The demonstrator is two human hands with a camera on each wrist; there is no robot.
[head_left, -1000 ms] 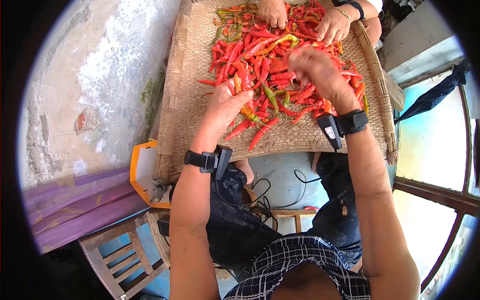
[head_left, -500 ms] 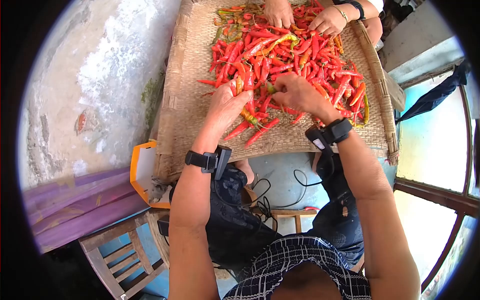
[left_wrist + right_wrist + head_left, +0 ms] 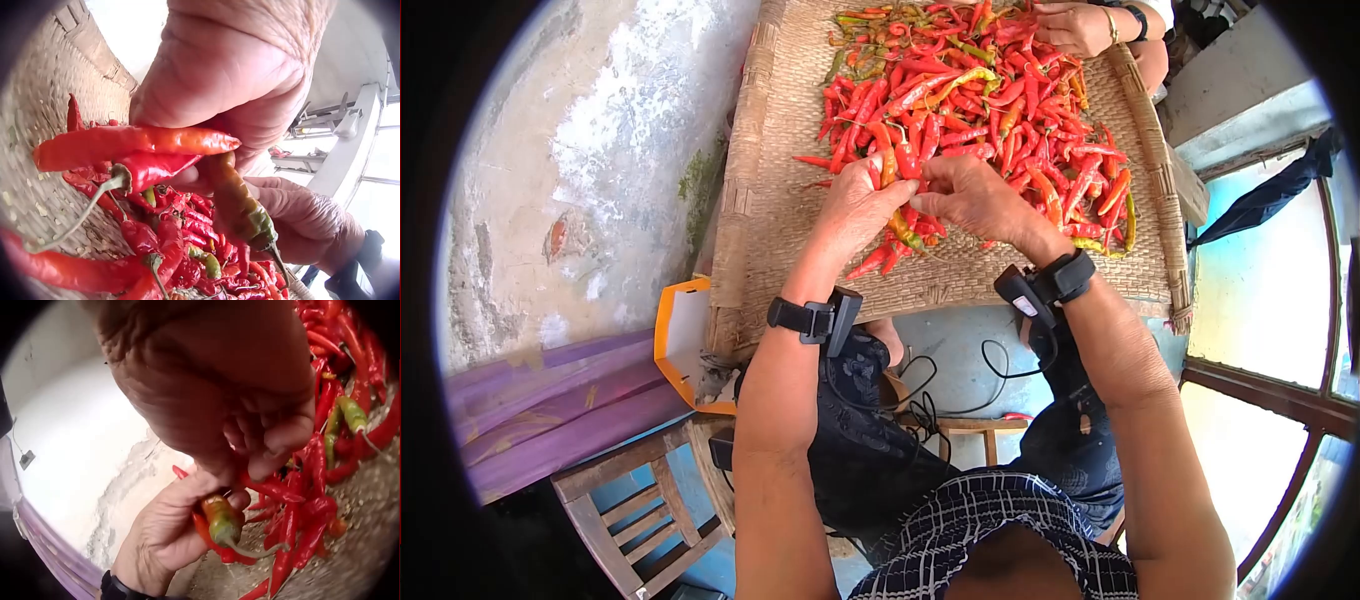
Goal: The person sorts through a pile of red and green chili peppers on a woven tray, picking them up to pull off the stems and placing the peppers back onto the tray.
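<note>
My left hand (image 3: 855,205) grips a small bunch of chili peppers over the near side of the woven tray (image 3: 800,50). In the left wrist view, a long red chili pepper (image 3: 125,147) and an orange-green chili pepper (image 3: 250,215) with a green cap stick out of its grasp. My right hand (image 3: 985,200) meets the left at the thumbs, its fingers curled. Below its fingertips, a red chili pepper (image 3: 275,489) shows in the right wrist view, its other end hidden by the hand. Loose chili peppers (image 3: 1020,110), mostly red with some green, are heaped behind both hands.
Another person's hand (image 3: 1080,28) reaches over the far right of the heap. A pale wall (image 3: 580,150) stands left, with a wooden chair (image 3: 645,510) and an orange-edged box (image 3: 685,345) below. Windows (image 3: 1260,270) are at right. Black cables (image 3: 920,400) hang below the tray.
My right hand has come from over the heap down and left to meet my left hand, which stays put. One of the other person's hands has left view. A green pepper near my hands no longer shows.
</note>
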